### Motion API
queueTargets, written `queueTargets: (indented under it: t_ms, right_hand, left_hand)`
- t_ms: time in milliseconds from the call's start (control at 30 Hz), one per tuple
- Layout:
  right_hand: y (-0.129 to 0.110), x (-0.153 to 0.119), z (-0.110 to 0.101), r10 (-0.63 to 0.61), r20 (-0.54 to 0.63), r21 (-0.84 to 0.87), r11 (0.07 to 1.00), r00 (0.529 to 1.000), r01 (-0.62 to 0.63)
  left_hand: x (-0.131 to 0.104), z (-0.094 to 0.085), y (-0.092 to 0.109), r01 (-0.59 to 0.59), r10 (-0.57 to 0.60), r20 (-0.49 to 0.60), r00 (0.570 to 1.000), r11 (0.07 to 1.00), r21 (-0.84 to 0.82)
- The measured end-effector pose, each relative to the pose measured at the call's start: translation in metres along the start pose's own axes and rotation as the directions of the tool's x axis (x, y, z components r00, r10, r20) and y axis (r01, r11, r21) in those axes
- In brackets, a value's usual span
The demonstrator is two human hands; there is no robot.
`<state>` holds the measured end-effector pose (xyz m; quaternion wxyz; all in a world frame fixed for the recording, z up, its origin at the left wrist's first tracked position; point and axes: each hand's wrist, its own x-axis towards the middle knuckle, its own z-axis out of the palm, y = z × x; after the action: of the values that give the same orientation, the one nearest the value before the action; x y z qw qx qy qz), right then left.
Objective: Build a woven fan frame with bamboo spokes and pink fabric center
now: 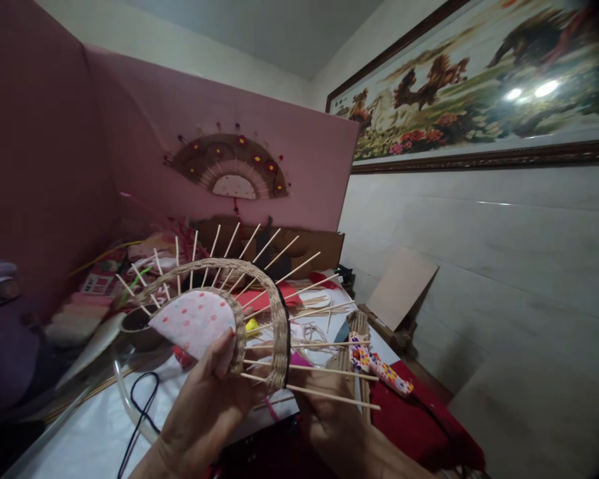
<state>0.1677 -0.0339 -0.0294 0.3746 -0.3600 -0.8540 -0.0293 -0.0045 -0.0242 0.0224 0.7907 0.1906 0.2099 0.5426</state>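
Observation:
A half-round fan frame (279, 313) of thin wooden sticks and woven twine bands is held up over the table. Its centre is a white cloth half-disc (194, 322) with pink dots. My left hand (212, 392) grips this centre at its lower right, thumb on the cloth. Behind the lower right sticks is my right hand (329, 406), its fingers largely hidden by the frame. A black cord runs along the outer edge of the twine band. Whether my right hand pinches the cord or the band cannot be made out.
A finished fan (234, 163) hangs on the pink board. Loose sticks, a flower-patterned tool (379, 366) with a cable, red cloth (429, 426) and a brown bowl (142, 326) are on the table. A black cord loop (144, 399) lies at the front left. Cardboard (402, 286) leans at right.

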Motion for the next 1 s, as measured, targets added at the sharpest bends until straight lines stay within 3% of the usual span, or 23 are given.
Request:
queueTargets:
  t_ms: [200,300,433,533,633,1000]
  right_hand:
    - [0.008,-0.009,-0.009,0.225,-0.147,0.222,0.956,0.963,-0.19]
    - [0.014,-0.017,-0.015,0.262,-0.186,0.249,0.945,0.947,-0.212]
    - [0.024,-0.031,-0.023,0.215,-0.285,0.194,0.967,0.934,-0.163]
    - [0.029,-0.037,-0.031,0.173,-0.286,0.231,0.967,0.943,-0.107]
    - [0.032,-0.04,-0.04,0.134,-0.273,0.263,0.963,0.953,-0.06]
    - [0.022,-0.043,-0.053,-0.084,-0.246,-0.017,0.996,0.966,0.082]
  left_hand:
    - [0.004,-0.006,0.0,-0.083,0.085,-0.036,0.996,0.995,0.048]
    - [0.005,-0.009,0.001,-0.101,0.104,-0.029,0.994,0.992,0.071]
    - [0.006,-0.015,0.003,-0.115,0.111,0.044,0.993,0.985,0.128]
    - [0.006,-0.017,0.006,-0.163,0.146,0.1,0.984,0.967,0.194]
    - [0.007,-0.016,0.009,-0.224,0.208,0.088,0.974,0.939,0.26]
    - [0.006,-0.012,0.014,-0.351,0.334,0.112,0.936,0.855,0.383]
